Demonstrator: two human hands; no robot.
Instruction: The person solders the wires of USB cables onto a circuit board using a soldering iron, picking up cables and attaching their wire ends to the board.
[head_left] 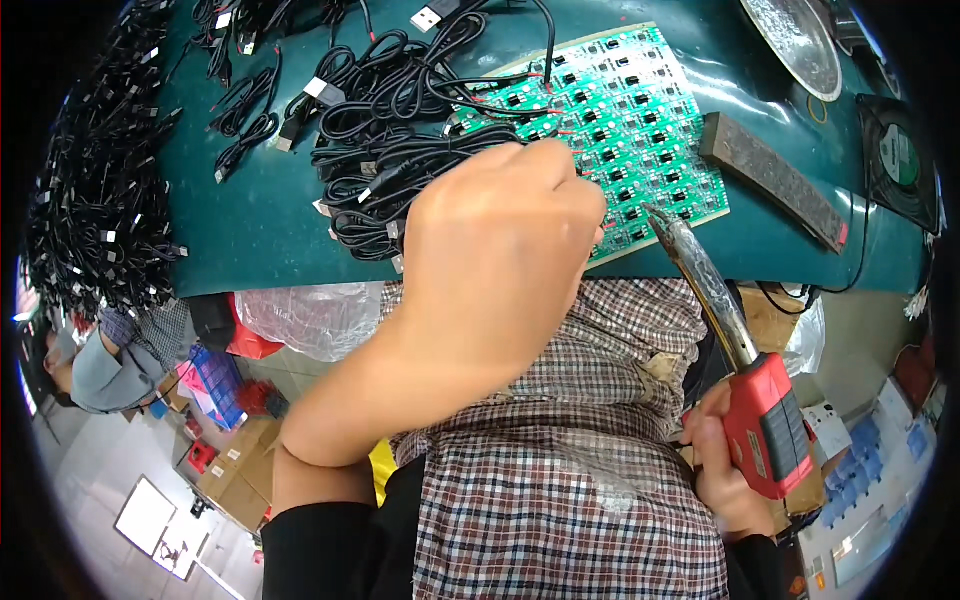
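Observation:
My left hand (505, 250) is closed in a pinch over the left edge of a green circuit board panel (640, 110). Its fingertips are mostly hidden behind the hand, so what they hold cannot be made out; a bit of red wire shows beside them. My right hand (722, 465) grips the red handle of a soldering iron (700, 265), whose dark tip is over the panel's lower right part. Black USB cables (400, 100) lie coiled in bundles left of the panel, some with red wire ends reaching onto its left columns.
A large heap of black cables (95, 180) covers the table's left end. Right of the panel lies a dark grey bar (775, 180). Beyond it are a metal dish (795, 45) and a black square object with a green label (898, 155). Another person (125, 360) sits at far left.

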